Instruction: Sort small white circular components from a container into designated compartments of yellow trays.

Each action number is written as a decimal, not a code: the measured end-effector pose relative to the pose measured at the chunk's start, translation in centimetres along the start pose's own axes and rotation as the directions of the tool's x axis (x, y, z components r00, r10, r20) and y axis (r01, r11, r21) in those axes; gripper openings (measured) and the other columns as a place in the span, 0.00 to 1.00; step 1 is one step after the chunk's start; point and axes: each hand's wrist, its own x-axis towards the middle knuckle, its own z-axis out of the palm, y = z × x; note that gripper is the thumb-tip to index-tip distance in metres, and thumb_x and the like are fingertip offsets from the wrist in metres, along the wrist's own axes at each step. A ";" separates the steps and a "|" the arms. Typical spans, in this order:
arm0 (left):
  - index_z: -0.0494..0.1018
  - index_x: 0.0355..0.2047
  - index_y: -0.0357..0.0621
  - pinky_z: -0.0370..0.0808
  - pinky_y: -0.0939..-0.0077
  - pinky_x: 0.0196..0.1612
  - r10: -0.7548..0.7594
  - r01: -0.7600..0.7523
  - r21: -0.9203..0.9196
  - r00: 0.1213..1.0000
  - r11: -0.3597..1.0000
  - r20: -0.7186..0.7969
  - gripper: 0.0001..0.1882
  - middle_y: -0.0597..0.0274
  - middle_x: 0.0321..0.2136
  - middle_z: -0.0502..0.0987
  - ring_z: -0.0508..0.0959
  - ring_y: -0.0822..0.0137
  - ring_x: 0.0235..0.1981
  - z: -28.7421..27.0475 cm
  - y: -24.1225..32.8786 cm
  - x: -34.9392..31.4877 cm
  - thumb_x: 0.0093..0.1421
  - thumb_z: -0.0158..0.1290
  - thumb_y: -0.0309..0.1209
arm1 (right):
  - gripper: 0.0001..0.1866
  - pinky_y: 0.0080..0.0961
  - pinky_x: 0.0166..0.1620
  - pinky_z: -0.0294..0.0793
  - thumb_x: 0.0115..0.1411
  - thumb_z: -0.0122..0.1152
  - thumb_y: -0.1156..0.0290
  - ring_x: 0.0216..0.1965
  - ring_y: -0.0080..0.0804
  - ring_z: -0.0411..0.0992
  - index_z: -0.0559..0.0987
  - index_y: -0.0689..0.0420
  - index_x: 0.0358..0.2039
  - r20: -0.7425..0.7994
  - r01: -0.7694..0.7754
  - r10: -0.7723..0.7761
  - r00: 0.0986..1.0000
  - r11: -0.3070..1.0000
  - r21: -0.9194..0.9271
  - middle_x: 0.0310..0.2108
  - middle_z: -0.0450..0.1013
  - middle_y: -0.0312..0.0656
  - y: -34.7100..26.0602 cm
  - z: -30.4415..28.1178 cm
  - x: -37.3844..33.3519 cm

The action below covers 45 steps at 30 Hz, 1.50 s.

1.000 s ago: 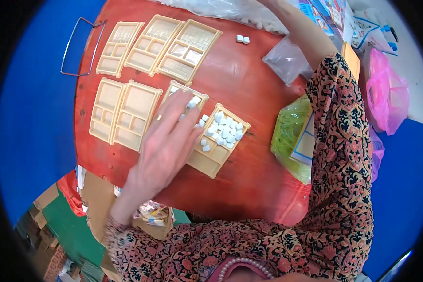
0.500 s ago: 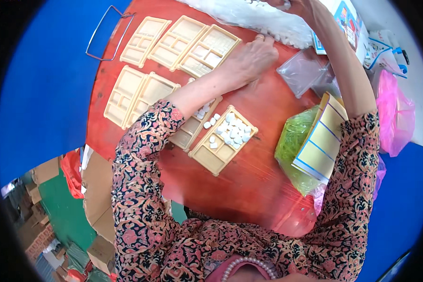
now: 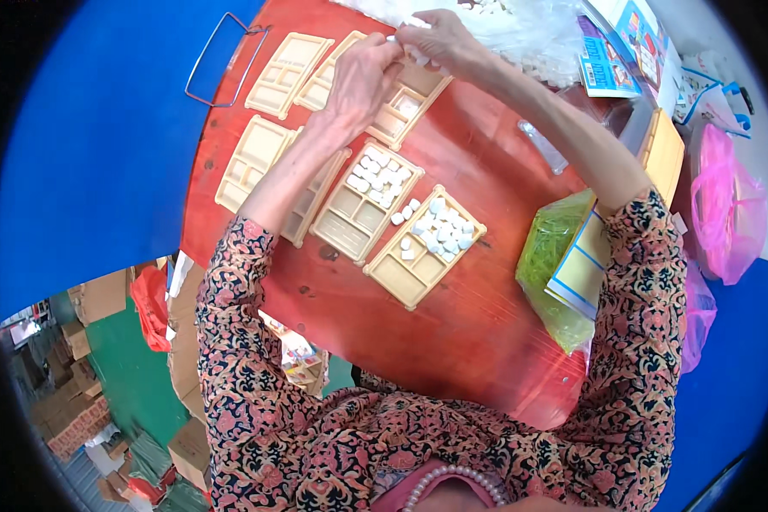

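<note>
The left forearm slants up and rightward, and the left hand, back upward, hangs over the upper row of trays. Its fingers bend together toward the right hand; whether they pinch anything, I cannot tell. Below, white pieces lie heaped in the largest compartments of two neighbouring trays. The right hand, fingers curled around a few white pieces, meets it from the right, its forearm slanting up and leftward.
</note>
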 end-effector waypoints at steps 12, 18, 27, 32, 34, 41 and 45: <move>0.76 0.30 0.33 0.74 0.59 0.38 0.001 -0.001 -0.015 1.000 1.000 0.005 0.04 0.49 0.30 0.75 0.76 0.49 0.34 0.9 0.1 -3.2 0.52 0.56 0.21 | 0.12 0.39 0.34 0.72 0.54 0.59 0.70 0.30 0.52 0.74 0.74 0.66 0.33 -0.235 0.486 -0.611 0.756 0.765 -0.423 0.29 0.73 0.56 2.2 4.7 -3.6; 0.76 0.34 0.35 0.71 0.61 0.37 -0.101 0.101 0.008 0.993 0.995 0.067 0.07 0.50 0.31 0.74 0.75 0.50 0.33 0.5 1.4 -3.4 0.55 0.54 0.24 | 0.08 0.36 0.35 0.72 0.55 0.58 0.72 0.31 0.43 0.73 0.75 0.63 0.33 -0.215 0.588 -0.724 0.655 0.668 -0.456 0.29 0.73 0.50 3.6 4.3 -3.6; 0.74 0.36 0.30 0.70 0.57 0.38 -0.247 0.266 -0.092 0.952 0.960 0.179 0.12 0.44 0.31 0.73 0.75 0.48 0.33 -0.3 1.1 -4.2 0.51 0.57 0.24 | 0.12 0.33 0.37 0.71 0.47 0.55 0.82 0.34 0.41 0.74 0.77 0.62 0.35 0.038 0.611 -0.659 0.752 0.673 -0.418 0.29 0.74 0.52 3.1 1.3 -4.6; 0.72 0.38 0.30 0.69 0.57 0.39 -0.233 0.251 -0.053 0.946 0.967 0.224 0.15 0.45 0.31 0.72 0.74 0.47 0.35 0.1 1.3 -4.1 0.49 0.57 0.22 | 0.15 0.35 0.40 0.73 0.45 0.54 0.84 0.38 0.46 0.75 0.77 0.64 0.37 0.173 0.562 -0.573 0.801 0.622 -0.545 0.33 0.75 0.54 2.5 0.2 -5.4; 0.72 0.38 0.31 0.69 0.56 0.40 -0.235 0.252 -0.059 0.949 0.966 0.211 0.15 0.46 0.31 0.72 0.74 0.46 0.37 0.0 1.6 -3.9 0.49 0.57 0.21 | 0.17 0.37 0.43 0.74 0.45 0.55 0.84 0.41 0.48 0.75 0.77 0.65 0.39 0.185 0.537 -0.520 0.834 0.685 -0.492 0.35 0.75 0.56 2.1 -0.1 -5.9; 0.71 0.43 0.30 0.71 0.57 0.47 0.038 -0.036 -0.030 0.995 0.999 0.088 0.18 0.41 0.43 0.73 0.73 0.44 0.44 0.8 1.5 -3.4 0.50 0.54 0.20 | 0.14 0.31 0.38 0.77 0.49 0.55 0.84 0.33 0.42 0.77 0.78 0.67 0.39 0.095 0.547 -0.600 0.794 0.638 -0.542 0.32 0.77 0.53 1.8 -2.8 -5.5; 0.67 0.51 0.29 0.65 0.57 0.58 0.080 -0.079 -0.009 0.976 0.997 0.202 0.22 0.38 0.56 0.65 0.65 0.42 0.58 1.1 1.2 -4.0 0.57 0.53 0.26 | 0.12 0.28 0.36 0.77 0.51 0.54 0.84 0.31 0.37 0.76 0.78 0.67 0.38 0.138 0.499 -0.536 0.833 0.618 -0.608 0.28 0.77 0.49 -0.7 -3.5 -6.3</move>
